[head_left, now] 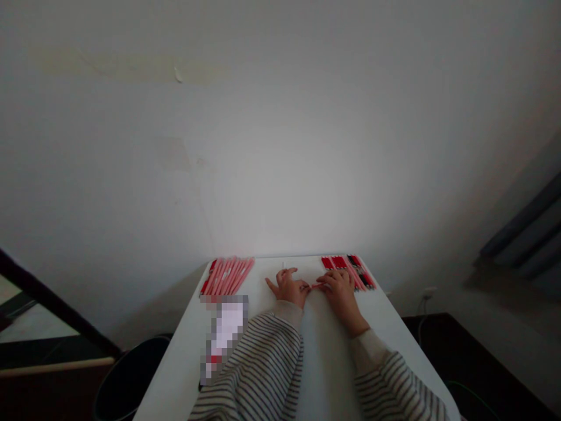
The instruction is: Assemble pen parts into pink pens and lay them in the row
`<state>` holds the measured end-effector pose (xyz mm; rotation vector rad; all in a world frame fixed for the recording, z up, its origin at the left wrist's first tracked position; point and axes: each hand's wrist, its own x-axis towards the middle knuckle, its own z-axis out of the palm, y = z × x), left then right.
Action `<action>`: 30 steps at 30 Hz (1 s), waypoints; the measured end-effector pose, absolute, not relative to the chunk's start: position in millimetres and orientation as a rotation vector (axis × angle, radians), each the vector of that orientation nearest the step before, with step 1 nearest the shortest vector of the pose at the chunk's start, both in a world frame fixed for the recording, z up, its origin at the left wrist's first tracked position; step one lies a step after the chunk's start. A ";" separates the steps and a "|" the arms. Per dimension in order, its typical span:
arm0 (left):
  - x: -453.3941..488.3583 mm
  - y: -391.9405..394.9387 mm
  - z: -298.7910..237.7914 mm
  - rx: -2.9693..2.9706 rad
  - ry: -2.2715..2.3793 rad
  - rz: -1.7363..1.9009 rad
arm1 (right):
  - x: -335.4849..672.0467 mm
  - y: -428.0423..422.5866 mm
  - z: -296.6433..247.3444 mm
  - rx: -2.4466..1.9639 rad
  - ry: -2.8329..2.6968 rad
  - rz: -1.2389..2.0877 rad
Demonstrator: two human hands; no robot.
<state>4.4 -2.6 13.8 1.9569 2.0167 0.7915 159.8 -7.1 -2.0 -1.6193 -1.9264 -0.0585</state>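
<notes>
My left hand (pixel 288 287) and my right hand (pixel 338 287) rest side by side near the far edge of a white table (pixel 324 362). Between their fingertips they pinch a thin pink-red stick (pixel 312 286), possibly a pen or pencil. A fanned row of similar pink sticks (pixel 228 275) lies at the far left of the table. Red and black packs with more sticks (pixel 348 269) lie at the far right, just beyond my right hand. Both sleeves are striped.
A blurred-out flat object (pixel 224 336) lies on the table's left side by my left forearm. A dark round bin (pixel 127 380) stands on the floor to the left. A pale wall rises right behind the table. A wall socket with a cable (pixel 427 292) sits low right.
</notes>
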 end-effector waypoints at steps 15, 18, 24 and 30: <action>2.4 -2.0 12.0 2.002 2.062 0.801 | 164.6 -8.3 -2.0 -1.631 -1.895 -0.066; 2.6 -1.9 12.4 2.001 2.064 0.794 | 163.9 -8.2 -2.3 -1.631 -1.898 -0.063; 2.4 -3.2 15.2 1.984 2.091 0.757 | 160.9 -8.8 -1.0 -1.609 -1.966 -0.124; -0.7 -5.3 13.0 1.996 2.085 0.795 | 159.9 -9.3 1.6 -1.629 -2.024 -0.176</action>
